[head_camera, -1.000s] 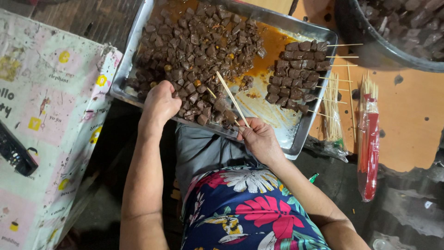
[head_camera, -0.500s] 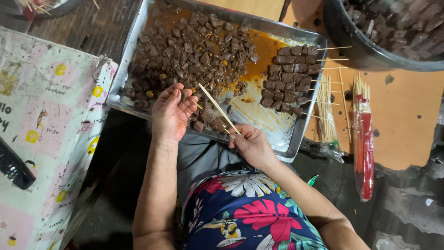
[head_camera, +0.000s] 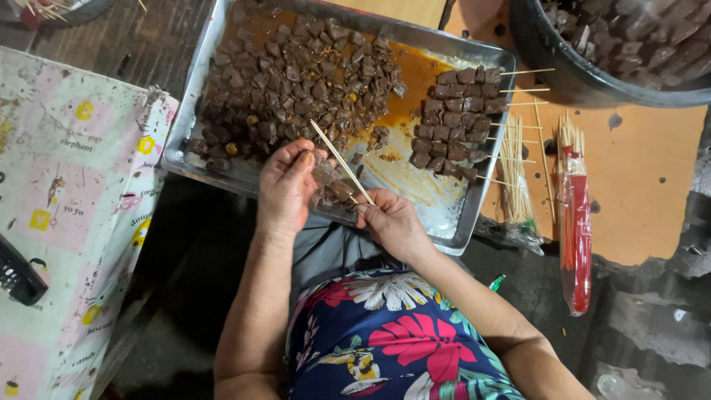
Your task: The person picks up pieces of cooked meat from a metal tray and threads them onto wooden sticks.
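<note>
Presently, the right hand (head_camera: 392, 222) pinches a bamboo skewer (head_camera: 341, 161) by its lower end, and the left hand (head_camera: 287, 185) closes narrowly on a dark meat cube (head_camera: 324, 172) against the shaft, over the near rim of the steel tray (head_camera: 474, 215). Risk noted: the sauce-slick cube may slip, and the point could prick the left fingers. A dropped piece may miss the tray and land on the floral lap (head_camera: 392, 341). Finished skewers (head_camera: 459, 118) lie well apart at the tray's right end.

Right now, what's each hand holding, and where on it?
Right hand pinches a bamboo skewer at its lower end. Left hand grips a meat cube by its sides, in the fingertips.
</note>
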